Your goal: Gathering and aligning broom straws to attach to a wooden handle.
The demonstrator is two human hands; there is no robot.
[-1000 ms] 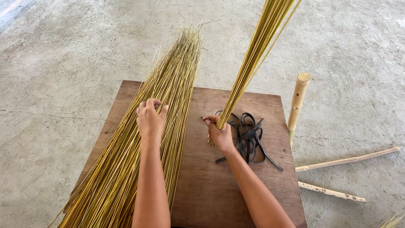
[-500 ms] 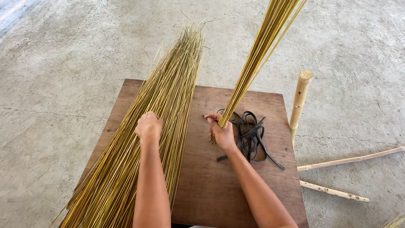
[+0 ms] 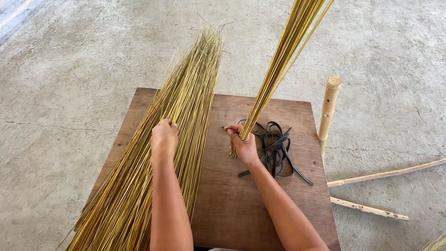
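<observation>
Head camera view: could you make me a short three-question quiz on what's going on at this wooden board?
1. True or false: the right hand holds a thin bundle of sticks upright.
2. What does the left hand rest on?
A. black straps
B. large pile of sticks
C. bamboo pole
3. What do the black straps lie on?

Key: 1 true; 2 B; 3 the wooden board.

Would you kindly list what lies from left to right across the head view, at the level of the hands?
Large pile of yellow sticks → left hand → right hand gripping a raised stick bundle → black straps → upright bamboo pole → bamboo poles lying on the floor.
</observation>
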